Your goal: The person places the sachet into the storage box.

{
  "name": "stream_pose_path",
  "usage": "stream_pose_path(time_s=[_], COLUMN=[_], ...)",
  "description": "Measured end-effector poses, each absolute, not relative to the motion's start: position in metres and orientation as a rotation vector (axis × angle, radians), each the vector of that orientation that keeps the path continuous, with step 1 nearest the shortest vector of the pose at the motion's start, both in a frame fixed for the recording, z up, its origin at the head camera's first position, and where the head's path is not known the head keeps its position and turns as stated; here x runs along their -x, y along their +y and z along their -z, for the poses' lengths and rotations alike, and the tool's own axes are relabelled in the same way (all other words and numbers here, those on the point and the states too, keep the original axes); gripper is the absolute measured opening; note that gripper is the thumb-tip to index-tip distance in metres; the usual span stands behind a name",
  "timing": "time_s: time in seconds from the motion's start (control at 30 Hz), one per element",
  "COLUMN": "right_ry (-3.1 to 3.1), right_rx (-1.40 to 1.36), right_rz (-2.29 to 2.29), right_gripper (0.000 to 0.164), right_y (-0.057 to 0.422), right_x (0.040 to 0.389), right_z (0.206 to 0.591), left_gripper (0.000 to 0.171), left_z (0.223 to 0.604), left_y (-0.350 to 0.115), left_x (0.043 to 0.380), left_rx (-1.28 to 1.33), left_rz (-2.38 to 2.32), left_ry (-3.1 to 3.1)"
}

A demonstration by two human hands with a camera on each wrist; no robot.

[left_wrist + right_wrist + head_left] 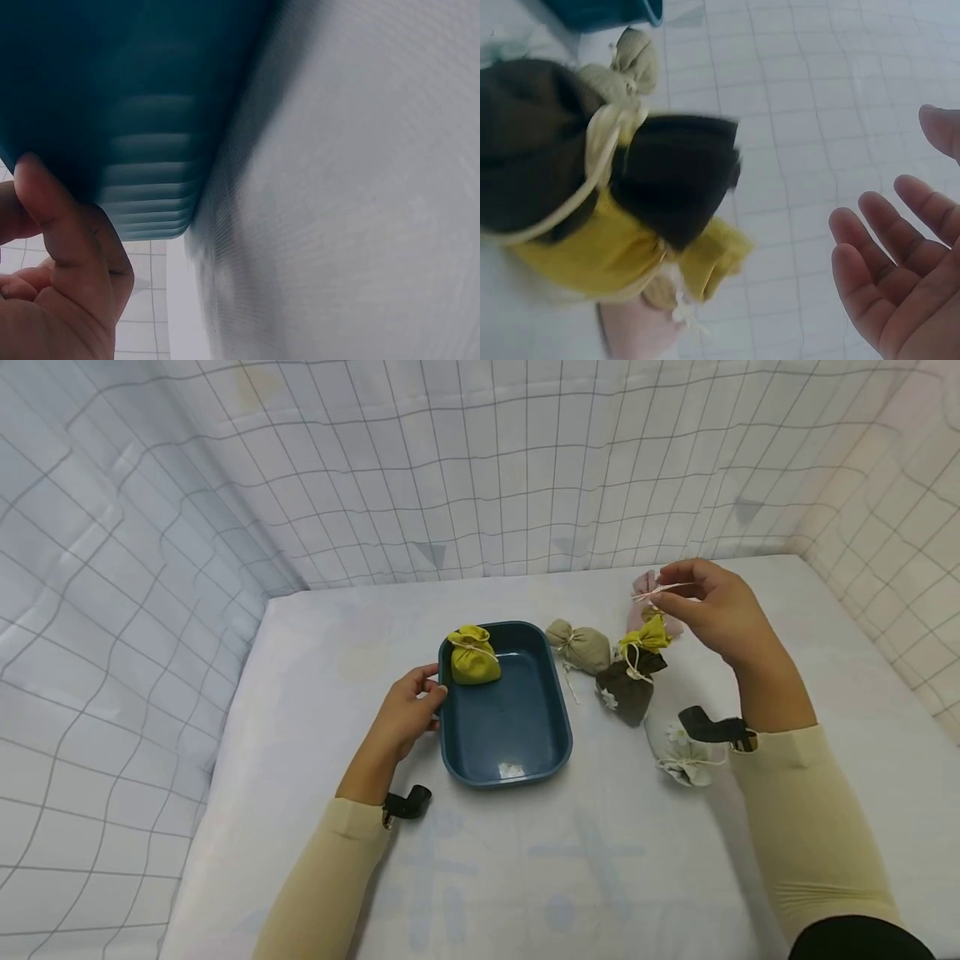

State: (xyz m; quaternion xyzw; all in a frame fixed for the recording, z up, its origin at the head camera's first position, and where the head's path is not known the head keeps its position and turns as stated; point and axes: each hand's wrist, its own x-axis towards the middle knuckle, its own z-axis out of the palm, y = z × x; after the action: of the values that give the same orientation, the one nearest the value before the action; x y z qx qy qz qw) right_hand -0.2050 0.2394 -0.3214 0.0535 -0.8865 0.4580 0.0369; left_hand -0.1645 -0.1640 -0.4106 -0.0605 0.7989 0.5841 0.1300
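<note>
My left hand (402, 710) grips the left rim of a blue-green rectangular tray (510, 731). In the left wrist view its fingers (64, 232) lie against the tray's outer side. Inside the tray, in the far left corner, sits a yellow drawstring pouch (476, 667). My right hand (718, 614) hovers over the pouch pile at the right, nearest to a pink pouch (643, 585) and a second yellow pouch (654, 633). The right wrist view shows its fingers (851, 277) relaxed and apart, holding nothing. A dark brown pouch (624, 691) leans against the second yellow one.
Between tray and pile lies a beige pouch (587, 649), its cord trailing on the table. Closer to me is a whitish pouch (678, 747) with a flower, below the right wrist. The white-covered table (337, 677) is bordered by checked curtains (480, 468).
</note>
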Motion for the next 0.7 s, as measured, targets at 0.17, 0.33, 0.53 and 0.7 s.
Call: stream_pose_path(time_s=[0.17, 0.33, 0.53, 0.7], right_ry=[-2.753, -2.794, -2.884, -2.97], right_rx=[-0.109, -0.074, -0.096, -0.116], right_rz=[-1.382, -1.397, -1.423, -1.497], right_gripper=[0.05, 0.053, 0.055, 0.058], right_y=[0.257, 0.272, 0.284, 0.288], right_x=[0.203, 0.205, 0.21, 0.219], right_z=[0.331, 0.343, 0.356, 0.367], left_gripper=[0.047, 0.047, 0.047, 0.047], left_z=[0.411, 0.411, 0.412, 0.413], left_y=[-0.164, -0.165, -0.164, -0.165], left_x=[0.165, 0.165, 0.165, 0.165], left_rx=[0.182, 0.166, 0.156, 0.163], left_rz=[-1.699, -1.713, -1.714, -1.72], left_ry=[2.32, 2.323, 2.32, 2.314])
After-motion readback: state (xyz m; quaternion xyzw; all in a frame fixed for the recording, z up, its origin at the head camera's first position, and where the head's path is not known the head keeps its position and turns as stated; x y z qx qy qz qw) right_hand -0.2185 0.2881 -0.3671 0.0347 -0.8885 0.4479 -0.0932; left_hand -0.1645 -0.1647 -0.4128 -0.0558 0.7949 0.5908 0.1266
